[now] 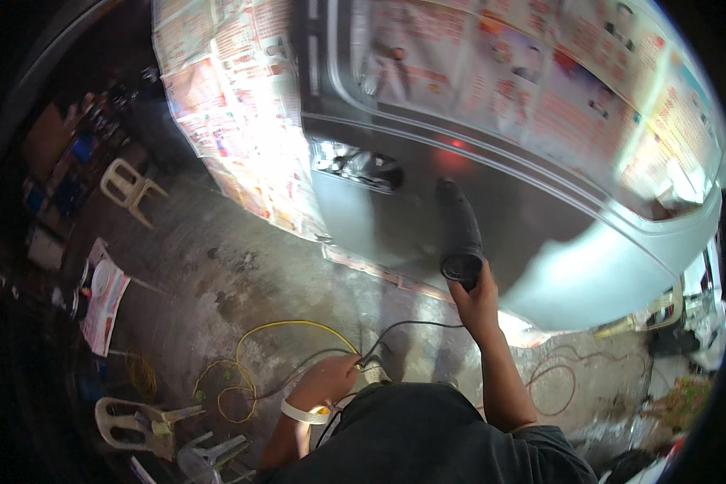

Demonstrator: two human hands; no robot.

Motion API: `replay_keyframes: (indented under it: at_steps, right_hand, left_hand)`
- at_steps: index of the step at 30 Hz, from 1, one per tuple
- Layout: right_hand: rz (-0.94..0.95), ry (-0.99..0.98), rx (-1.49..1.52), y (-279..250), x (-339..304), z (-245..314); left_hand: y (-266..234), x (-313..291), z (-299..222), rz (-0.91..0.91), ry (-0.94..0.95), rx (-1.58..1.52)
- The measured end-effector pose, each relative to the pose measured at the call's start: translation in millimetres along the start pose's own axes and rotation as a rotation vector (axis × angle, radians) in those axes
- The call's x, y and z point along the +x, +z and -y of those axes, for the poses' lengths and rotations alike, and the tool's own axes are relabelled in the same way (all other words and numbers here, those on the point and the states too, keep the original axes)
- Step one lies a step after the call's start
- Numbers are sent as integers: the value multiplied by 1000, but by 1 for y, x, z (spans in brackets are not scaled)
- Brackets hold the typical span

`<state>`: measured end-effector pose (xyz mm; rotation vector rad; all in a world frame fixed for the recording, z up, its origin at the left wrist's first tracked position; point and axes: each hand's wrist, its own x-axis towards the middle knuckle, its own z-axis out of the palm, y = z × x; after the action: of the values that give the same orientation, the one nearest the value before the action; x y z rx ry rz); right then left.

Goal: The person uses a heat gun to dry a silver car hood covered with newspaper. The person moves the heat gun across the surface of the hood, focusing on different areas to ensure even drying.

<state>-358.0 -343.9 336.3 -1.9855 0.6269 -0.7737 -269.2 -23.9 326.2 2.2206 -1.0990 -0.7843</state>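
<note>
In my right hand [477,305] is a black hair-dryer-shaped blower [461,234], its round rear end toward me and its barrel toward the grey car panel [532,218]. How far the barrel stands from the panel I cannot tell. A small red glow shows on the panel beyond it. My left hand [327,381], low in front of me with a white band at the wrist, is closed round a black cord [407,324]. This cord runs up toward the blower. Left of the blower, an opening [355,165] in the panel shows bare shiny parts.
Printed newspaper sheets [234,121] mask the car's left side and upper areas. A yellow cable [258,329] loops across the concrete floor [194,274], and a thin hose [552,391] coils at right. Plastic chairs [129,189] and a paper-covered stand [107,298] are at left.
</note>
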Motion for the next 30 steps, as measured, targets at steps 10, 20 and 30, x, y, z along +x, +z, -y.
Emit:
replay_keyframes:
  at_steps: [10,20,30]
  right_hand:
    - [-108,16,54,-161,-52,-51]
    - [-357,139,230,-332,-106,-104]
    - [-799,234,209,-490,-140,-169]
  left_hand:
    - [56,9,-84,40,-78,76]
    - [123,26,-138,-38,-134,45]
    - [180,41,-188,4,-126,66]
